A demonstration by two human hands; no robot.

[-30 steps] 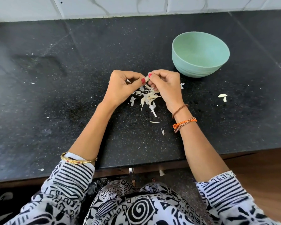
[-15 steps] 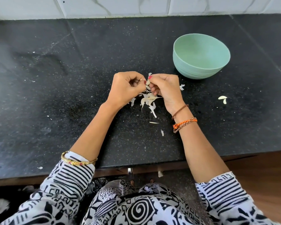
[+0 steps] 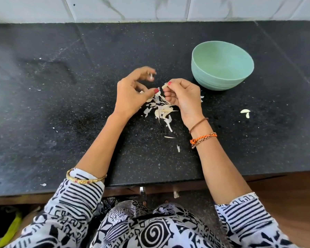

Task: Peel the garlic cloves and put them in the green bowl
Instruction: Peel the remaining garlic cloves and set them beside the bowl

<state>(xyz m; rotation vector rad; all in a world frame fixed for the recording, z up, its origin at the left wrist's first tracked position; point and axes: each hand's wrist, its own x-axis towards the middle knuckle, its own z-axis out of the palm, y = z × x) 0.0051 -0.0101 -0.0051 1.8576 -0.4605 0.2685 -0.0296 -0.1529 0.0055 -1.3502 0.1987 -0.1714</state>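
Garlic clove sits pinched in her right hand above the peel scraps mid-counter; left hand blurred, fingers spread loose. Green bowl stands nearby, toward the back-right.

Person wears a black-and-white patterned garment with spiral and geometric motifs, its striped cuffs pushed up past the forearms. Left forearm carries a gold metal bangle with red stones. Right wrist bears a thin brown cord band and an orange braided thread bracelet; fingernails are painted red.
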